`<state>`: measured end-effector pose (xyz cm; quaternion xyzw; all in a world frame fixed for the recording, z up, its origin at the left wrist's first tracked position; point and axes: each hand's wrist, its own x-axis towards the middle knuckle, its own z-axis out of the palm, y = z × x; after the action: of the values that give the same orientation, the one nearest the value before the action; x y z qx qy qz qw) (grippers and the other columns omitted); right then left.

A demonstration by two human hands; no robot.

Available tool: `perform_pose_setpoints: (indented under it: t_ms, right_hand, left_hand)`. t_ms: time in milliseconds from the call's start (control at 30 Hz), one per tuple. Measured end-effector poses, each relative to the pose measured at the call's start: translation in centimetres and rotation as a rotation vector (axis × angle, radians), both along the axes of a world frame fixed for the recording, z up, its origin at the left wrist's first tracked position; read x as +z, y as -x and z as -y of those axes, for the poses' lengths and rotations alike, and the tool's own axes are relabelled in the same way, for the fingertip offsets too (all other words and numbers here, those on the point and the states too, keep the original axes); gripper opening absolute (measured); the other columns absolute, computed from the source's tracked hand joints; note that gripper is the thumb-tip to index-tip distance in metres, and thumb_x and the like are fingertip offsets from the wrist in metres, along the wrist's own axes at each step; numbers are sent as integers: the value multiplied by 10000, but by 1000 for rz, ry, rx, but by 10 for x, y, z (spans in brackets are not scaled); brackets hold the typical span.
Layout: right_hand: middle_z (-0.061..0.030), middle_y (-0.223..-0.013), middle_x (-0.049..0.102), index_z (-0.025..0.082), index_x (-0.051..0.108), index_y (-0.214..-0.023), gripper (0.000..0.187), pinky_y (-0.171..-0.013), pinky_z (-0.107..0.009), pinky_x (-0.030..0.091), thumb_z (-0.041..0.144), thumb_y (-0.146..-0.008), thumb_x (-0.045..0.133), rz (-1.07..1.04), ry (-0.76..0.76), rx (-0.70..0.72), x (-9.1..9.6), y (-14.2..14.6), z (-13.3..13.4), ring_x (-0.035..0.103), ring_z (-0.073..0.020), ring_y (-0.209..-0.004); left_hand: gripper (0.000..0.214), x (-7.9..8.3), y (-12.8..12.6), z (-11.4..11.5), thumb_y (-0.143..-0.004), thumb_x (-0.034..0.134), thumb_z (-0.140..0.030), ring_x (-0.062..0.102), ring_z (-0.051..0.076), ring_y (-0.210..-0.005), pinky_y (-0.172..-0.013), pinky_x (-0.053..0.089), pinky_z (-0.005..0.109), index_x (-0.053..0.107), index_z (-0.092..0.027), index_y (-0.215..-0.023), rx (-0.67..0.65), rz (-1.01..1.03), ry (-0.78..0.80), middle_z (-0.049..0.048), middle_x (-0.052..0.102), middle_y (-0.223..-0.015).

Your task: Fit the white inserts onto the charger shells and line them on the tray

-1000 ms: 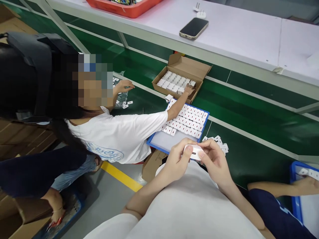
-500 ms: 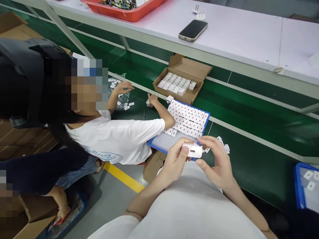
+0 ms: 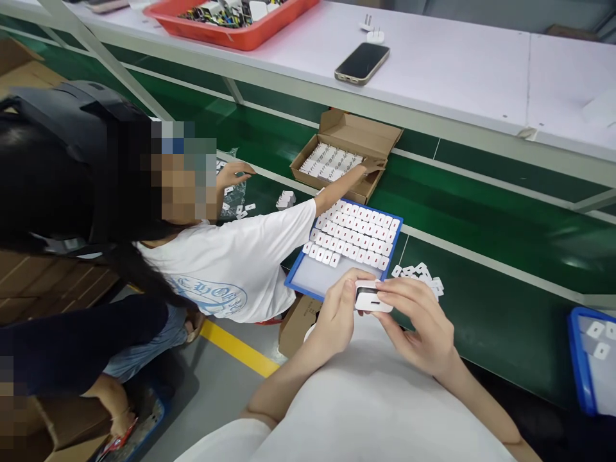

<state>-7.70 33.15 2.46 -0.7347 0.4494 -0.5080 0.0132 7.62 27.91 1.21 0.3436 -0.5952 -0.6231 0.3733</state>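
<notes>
My left hand (image 3: 338, 313) grips a white charger housing (image 3: 367, 304) at its left side, with the thumb along it. A slot shows on its face and a dark band along its upper edge. Fingers and thumb of my right hand (image 3: 422, 321) close on the housing's right end. Just beyond my hands lies a blue-rimmed tray (image 3: 312, 282) with rows of small white slotted pieces (image 3: 353, 239). Several loose white pieces (image 3: 419, 272) lie to the right, partly hidden behind my right hand.
A co-worker in a white shirt (image 3: 250, 269) sits at the left, one arm reaching over a cardboard box (image 3: 305, 157) of plugs. Another blue tray (image 3: 581, 366) stands at the right. Above, a shelf (image 3: 447, 70) carries a phone (image 3: 362, 63) and a red bin (image 3: 231, 40).
My right fingers have closed onto the charger housing, which has turned so that a dark band shows on top. The co-worker's arm has moved from the plugs on the table to the cardboard box.
</notes>
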Motion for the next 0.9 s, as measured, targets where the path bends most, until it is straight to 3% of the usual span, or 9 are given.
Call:
perform_pose_setpoints:
  t_ms: [167,400,533,700,900]
  right_hand:
    - [-85,-1010,729,263,600,-1280,490,-762,-463,597,85,-836,705,169,17,-41,-4,8,-4,692,-283,-953]
    - [-81,-1087,740,215,563,-1344,536,-830,-439,591,46,-850,685,-75,-7,-13,0,5,-8,648,-267,-1058]
    - [-72,-1097,742,223,569,-1334,512,-817,-440,593,79,-857,688,-73,-60,3,2,4,-9,650,-269,-1039]
    - [-82,-1108,738,209,580,-1309,471,-818,-445,586,103,-863,688,-61,-87,54,0,7,-9,649,-271,-1032]
    - [-115,-1204,702,193,570,-1319,463,-881,-468,564,96,-875,658,-52,-130,109,-2,6,-12,629,-284,-1118]
  left_hand:
    - [596,1,0,2,-1003,229,-611,556,162,-736,-697,449,275,632,-182,-1097,-10,7,-28,39,621,-845]
    - [504,2,-2,6,-1021,302,-544,585,176,-880,-794,447,284,612,-166,-1144,-35,25,93,70,651,-1013]
    - [443,3,-1,6,-1025,366,-495,610,172,-920,-826,456,273,647,-166,-1119,5,-19,94,74,682,-1056]
    - [423,2,1,5,-1012,418,-485,622,155,-823,-761,481,260,675,-158,-1092,-9,-67,-5,69,703,-1030]
    - [437,0,-2,8,-1026,391,-477,604,145,-860,-812,460,240,698,-167,-1048,13,-46,-20,48,704,-987]
